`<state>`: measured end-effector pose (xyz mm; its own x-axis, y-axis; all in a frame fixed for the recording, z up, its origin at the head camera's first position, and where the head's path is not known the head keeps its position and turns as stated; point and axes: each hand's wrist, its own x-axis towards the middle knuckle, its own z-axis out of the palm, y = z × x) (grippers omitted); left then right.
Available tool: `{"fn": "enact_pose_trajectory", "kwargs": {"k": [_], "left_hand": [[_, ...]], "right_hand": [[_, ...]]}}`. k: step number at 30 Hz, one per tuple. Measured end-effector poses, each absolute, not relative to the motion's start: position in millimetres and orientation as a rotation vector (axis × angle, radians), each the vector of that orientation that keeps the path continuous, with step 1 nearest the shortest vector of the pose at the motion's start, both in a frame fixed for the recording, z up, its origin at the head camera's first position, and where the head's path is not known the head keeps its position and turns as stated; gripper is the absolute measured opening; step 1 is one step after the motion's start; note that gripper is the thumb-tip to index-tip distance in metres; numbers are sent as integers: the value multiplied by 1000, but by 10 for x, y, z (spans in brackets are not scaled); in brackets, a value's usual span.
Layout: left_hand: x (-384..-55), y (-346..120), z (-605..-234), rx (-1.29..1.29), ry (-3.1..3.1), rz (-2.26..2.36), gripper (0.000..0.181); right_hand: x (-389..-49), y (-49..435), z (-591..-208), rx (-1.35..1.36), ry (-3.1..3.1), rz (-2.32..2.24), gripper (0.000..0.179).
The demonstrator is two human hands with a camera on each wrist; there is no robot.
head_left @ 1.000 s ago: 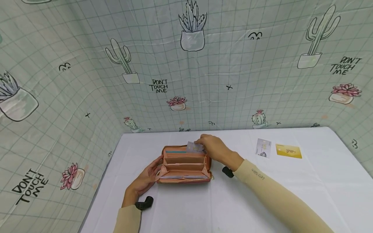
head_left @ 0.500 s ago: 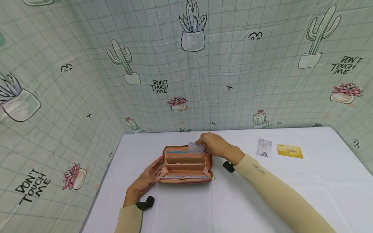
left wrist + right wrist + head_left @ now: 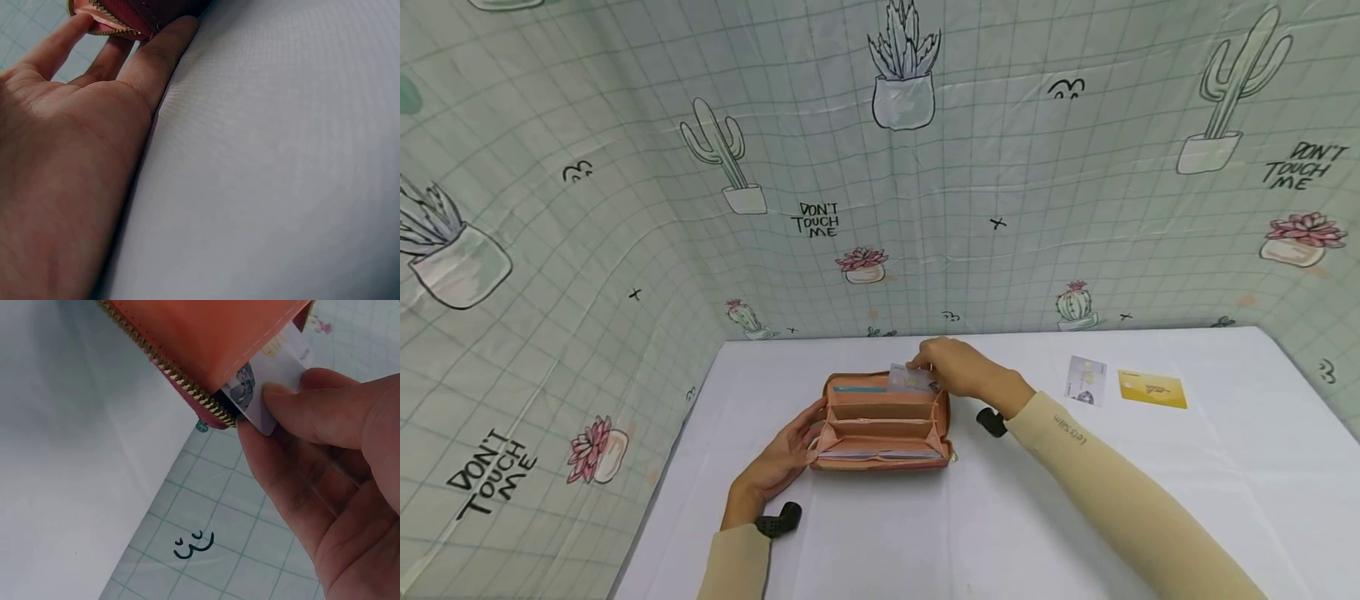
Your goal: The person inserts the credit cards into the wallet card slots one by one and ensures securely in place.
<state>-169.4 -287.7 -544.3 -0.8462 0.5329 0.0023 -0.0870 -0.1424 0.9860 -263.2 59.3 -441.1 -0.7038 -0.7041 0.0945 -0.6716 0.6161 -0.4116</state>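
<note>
An unzipped wallet [image 3: 865, 395] with an orange-tan lining lies spread on the white table. My left hand [image 3: 786, 454] holds its left side; in the left wrist view the fingertips [image 3: 181, 31] touch the zipped edge and maroon outside. My right hand [image 3: 962, 369] pinches a pale grey card [image 3: 904, 379] between thumb and fingers at the upper right of the wallet. In the right wrist view this card [image 3: 294, 359] sits partly behind the orange lining, its picture showing beside the thumb. A blue edge [image 3: 859, 389] shows in the same upper flap.
Right of the wallet lie a pale grey card [image 3: 1086, 381] and a yellow card [image 3: 1152, 389], apart from each other. Pale card edges [image 3: 910, 455] show in the wallet's near flap. A cactus-print cloth [image 3: 970, 267] hangs behind the white table [image 3: 880, 533].
The head view has shifted slightly. Both hands, the wallet and the held card keep almost the same places relative to each other.
</note>
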Motion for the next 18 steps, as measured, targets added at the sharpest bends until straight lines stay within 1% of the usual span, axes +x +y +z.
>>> {"fn": "enact_pose_trajectory", "kwargs": {"k": [8, 12, 14, 18], "left_hand": [[-1705, -2884, -5444, 477, 1740, 2025, 102], [-1694, -2891, -5436, 460, 1741, 2018, 100], [-1690, -2890, -5432, 474, 1741, 2013, 96], [-1684, -2882, -5428, 469, 1744, 2013, 96]], "right_hand": [[-2660, 583, -4429, -1255, 2746, -589, 35], [-2635, 556, -4450, -1342, 2710, -521, 33], [-2615, 554, -4473, -1359, 2699, -535, 32], [-2577, 584, -4534, -1332, 2733, -646, 32]]}}
